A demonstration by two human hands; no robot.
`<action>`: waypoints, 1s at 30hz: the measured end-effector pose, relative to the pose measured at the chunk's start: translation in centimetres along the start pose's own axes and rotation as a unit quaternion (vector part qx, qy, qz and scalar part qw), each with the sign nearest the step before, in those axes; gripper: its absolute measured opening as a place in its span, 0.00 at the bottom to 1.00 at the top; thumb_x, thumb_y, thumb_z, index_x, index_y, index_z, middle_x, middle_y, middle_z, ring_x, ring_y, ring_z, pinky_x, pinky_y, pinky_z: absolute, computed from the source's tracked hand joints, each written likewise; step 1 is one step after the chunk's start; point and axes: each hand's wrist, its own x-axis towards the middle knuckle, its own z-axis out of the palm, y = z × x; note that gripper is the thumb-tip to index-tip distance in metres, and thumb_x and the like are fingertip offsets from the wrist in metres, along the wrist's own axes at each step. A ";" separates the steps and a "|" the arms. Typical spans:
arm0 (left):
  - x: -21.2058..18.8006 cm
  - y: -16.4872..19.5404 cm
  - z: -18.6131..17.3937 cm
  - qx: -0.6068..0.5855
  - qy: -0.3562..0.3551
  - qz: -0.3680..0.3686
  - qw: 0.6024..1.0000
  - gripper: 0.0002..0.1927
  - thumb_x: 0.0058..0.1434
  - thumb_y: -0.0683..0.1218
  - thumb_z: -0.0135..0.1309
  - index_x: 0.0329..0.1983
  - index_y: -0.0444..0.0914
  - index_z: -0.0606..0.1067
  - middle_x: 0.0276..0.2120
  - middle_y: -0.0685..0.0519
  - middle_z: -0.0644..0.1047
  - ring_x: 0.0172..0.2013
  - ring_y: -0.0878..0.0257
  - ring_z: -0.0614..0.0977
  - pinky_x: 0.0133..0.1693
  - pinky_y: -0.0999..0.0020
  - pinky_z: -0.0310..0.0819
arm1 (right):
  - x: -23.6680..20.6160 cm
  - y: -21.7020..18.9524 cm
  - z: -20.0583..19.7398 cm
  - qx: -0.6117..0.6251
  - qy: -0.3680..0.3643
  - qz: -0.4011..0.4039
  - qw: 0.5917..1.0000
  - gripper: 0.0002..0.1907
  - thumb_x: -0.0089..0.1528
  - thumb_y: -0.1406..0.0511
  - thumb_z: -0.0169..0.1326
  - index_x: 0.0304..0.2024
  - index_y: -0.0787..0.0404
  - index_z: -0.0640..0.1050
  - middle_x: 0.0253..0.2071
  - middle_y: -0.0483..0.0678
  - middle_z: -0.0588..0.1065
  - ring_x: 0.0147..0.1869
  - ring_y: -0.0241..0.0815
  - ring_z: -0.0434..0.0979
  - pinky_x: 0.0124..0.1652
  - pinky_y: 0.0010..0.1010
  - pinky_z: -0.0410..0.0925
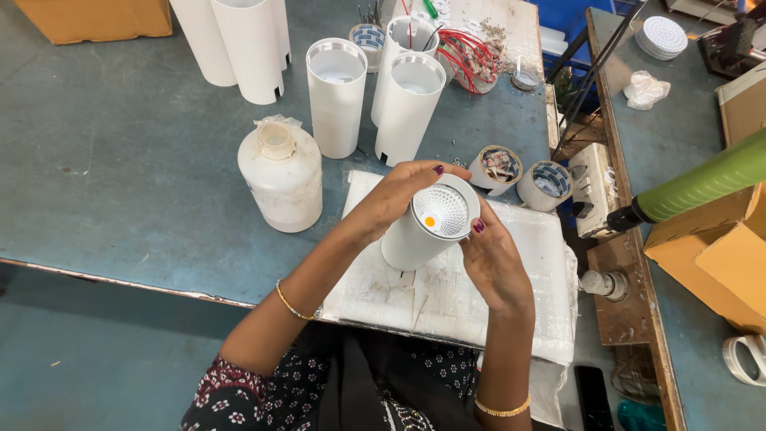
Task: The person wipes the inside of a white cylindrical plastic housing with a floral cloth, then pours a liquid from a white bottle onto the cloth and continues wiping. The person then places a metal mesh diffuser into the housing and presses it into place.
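White cylindrical lamp housing (415, 239) was clamped between left hand (391, 199) and right hand (493, 263) above the padded tabletop (447, 295); reflector seating judged to need even fingertip pressure.

A blue-grey worktable (120, 160) with a scuffed top carries the items. At its centre lies a white padded mat (479, 303). At ten o'clock from the mat stands a squat white plastic jar (281, 179). At twelve o'clock stand tall white metal cylinders (337, 96), open at the top. At one o'clock sit two small tape rolls (523, 177), and farther up a bundle of red wires (471, 56).
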 end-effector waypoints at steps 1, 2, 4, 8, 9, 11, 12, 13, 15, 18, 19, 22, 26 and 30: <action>0.1 -0.1 0.0 -0.004 0.000 0.002 1.000 0.22 0.71 0.52 0.46 0.57 0.31 0.77 0.48 0.48 0.83 0.46 0.65 0.85 0.50 0.71 0.79 | 0.0 -0.2 -0.3 -0.016 -0.004 -0.001 1.000 0.43 0.63 0.61 0.60 0.74 0.70 0.57 0.64 0.53 0.70 0.69 0.41 0.66 0.69 0.35 0.58; 0.6 0.1 -0.2 0.041 -0.011 0.004 0.999 0.21 0.70 0.50 0.47 0.55 0.32 0.78 0.46 0.48 0.83 0.44 0.65 0.84 0.48 0.71 0.79 | 0.1 -0.4 -0.4 -0.033 -0.007 -0.002 0.999 0.42 0.62 0.62 0.60 0.74 0.71 0.58 0.63 0.53 0.70 0.69 0.42 0.67 0.68 0.35 0.58; 1.9 0.9 -0.8 0.133 -0.034 0.006 0.990 0.18 0.66 0.48 0.51 0.51 0.32 0.81 0.41 0.48 0.85 0.39 0.66 0.84 0.43 0.72 0.79 | 0.0 -0.7 -0.5 -0.056 -0.009 0.002 0.998 0.42 0.62 0.63 0.61 0.73 0.71 0.59 0.62 0.54 0.70 0.68 0.43 0.67 0.68 0.36 0.59; 4.2 2.1 -0.9 0.224 -0.084 -0.009 0.971 0.13 0.58 0.46 0.62 0.42 0.33 0.84 0.34 0.50 0.85 0.34 0.67 0.83 0.39 0.73 0.78 | -0.2 -1.3 0.3 -0.110 -0.030 -0.008 0.993 0.44 0.58 0.66 0.63 0.72 0.65 0.58 0.64 0.54 0.67 0.71 0.44 0.65 0.68 0.36 0.59; 4.5 2.2 -0.8 0.244 -0.094 -0.015 0.965 0.12 0.56 0.46 0.64 0.41 0.34 0.84 0.33 0.51 0.85 0.33 0.67 0.83 0.39 0.73 0.78 | -0.2 -1.2 0.6 -0.132 -0.043 -0.014 0.990 0.45 0.57 0.66 0.64 0.72 0.64 0.57 0.65 0.53 0.66 0.72 0.44 0.64 0.68 0.36 0.60; 4.8 2.3 -0.5 0.281 -0.110 -0.023 0.953 0.12 0.54 0.45 0.66 0.38 0.33 0.84 0.32 0.50 0.84 0.32 0.67 0.82 0.38 0.72 0.77 | -0.3 -1.0 1.3 -0.153 -0.028 -0.017 0.988 0.46 0.55 0.67 0.65 0.72 0.63 0.57 0.67 0.52 0.64 0.73 0.44 0.63 0.67 0.39 0.62; 4.8 2.3 -0.3 0.300 -0.116 -0.023 0.947 0.13 0.53 0.46 0.68 0.37 0.32 0.84 0.32 0.50 0.84 0.32 0.67 0.81 0.38 0.72 0.76 | -0.3 -0.8 1.8 -0.165 -0.022 -0.018 0.986 0.47 0.54 0.67 0.65 0.72 0.63 0.57 0.68 0.52 0.63 0.73 0.44 0.63 0.66 0.40 0.63; 4.7 2.2 -0.1 0.318 -0.122 -0.023 0.940 0.13 0.53 0.46 0.69 0.37 0.32 0.84 0.32 0.49 0.84 0.32 0.67 0.81 0.38 0.72 0.75 | -0.5 -0.5 2.2 -0.175 -0.011 -0.033 0.984 0.48 0.55 0.66 0.65 0.73 0.63 0.56 0.68 0.52 0.63 0.73 0.45 0.63 0.66 0.40 0.63; 3.8 1.8 0.2 0.341 -0.073 0.020 0.937 0.16 0.55 0.48 0.68 0.37 0.30 0.82 0.34 0.49 0.84 0.36 0.67 0.82 0.41 0.72 0.75 | -0.6 0.1 3.0 -0.195 0.008 -0.063 0.979 0.49 0.55 0.65 0.65 0.74 0.62 0.56 0.68 0.53 0.64 0.74 0.45 0.63 0.66 0.40 0.64; 1.6 1.1 -0.1 0.200 -0.017 -0.059 0.978 0.21 0.64 0.55 0.56 0.44 0.31 0.80 0.37 0.51 0.82 0.38 0.69 0.81 0.41 0.71 0.76 | -0.7 0.5 3.7 -0.147 0.032 -0.033 0.988 0.50 0.54 0.62 0.66 0.73 0.60 0.54 0.67 0.53 0.64 0.73 0.46 0.62 0.66 0.41 0.62; 0.9 0.9 -0.5 0.124 0.000 -0.109 0.986 0.24 0.69 0.58 0.50 0.47 0.32 0.79 0.38 0.52 0.82 0.38 0.69 0.80 0.40 0.71 0.76 | -0.7 0.4 3.6 -0.108 0.017 -0.034 0.993 0.48 0.56 0.60 0.65 0.74 0.62 0.56 0.70 0.53 0.63 0.75 0.45 0.61 0.69 0.39 0.58; -0.7 0.0 -1.5 0.010 -0.022 -0.051 0.998 0.26 0.68 0.59 0.48 0.53 0.32 0.78 0.43 0.54 0.83 0.43 0.69 0.81 0.48 0.73 0.75 | -0.2 -0.4 2.8 -0.037 -0.026 -0.025 0.999 0.46 0.61 0.56 0.64 0.74 0.67 0.59 0.76 0.53 0.61 0.81 0.44 0.57 0.76 0.35 0.50; 1.1 -0.3 -2.0 0.104 -0.024 -0.050 0.993 0.22 0.69 0.56 0.52 0.50 0.31 0.78 0.40 0.53 0.81 0.42 0.69 0.79 0.46 0.71 0.74 | 0.1 -1.4 1.8 -0.087 -0.057 -0.011 0.994 0.48 0.59 0.57 0.65 0.75 0.66 0.58 0.76 0.53 0.60 0.81 0.45 0.55 0.75 0.37 0.48; 3.5 1.1 -2.0 0.252 -0.124 -0.065 0.958 0.19 0.65 0.54 0.55 0.42 0.32 0.81 0.36 0.52 0.81 0.39 0.68 0.78 0.42 0.69 0.74 | 0.1 -1.1 2.0 -0.158 -0.043 0.003 0.987 0.54 0.52 0.62 0.67 0.75 0.62 0.53 0.72 0.55 0.60 0.78 0.49 0.57 0.71 0.42 0.54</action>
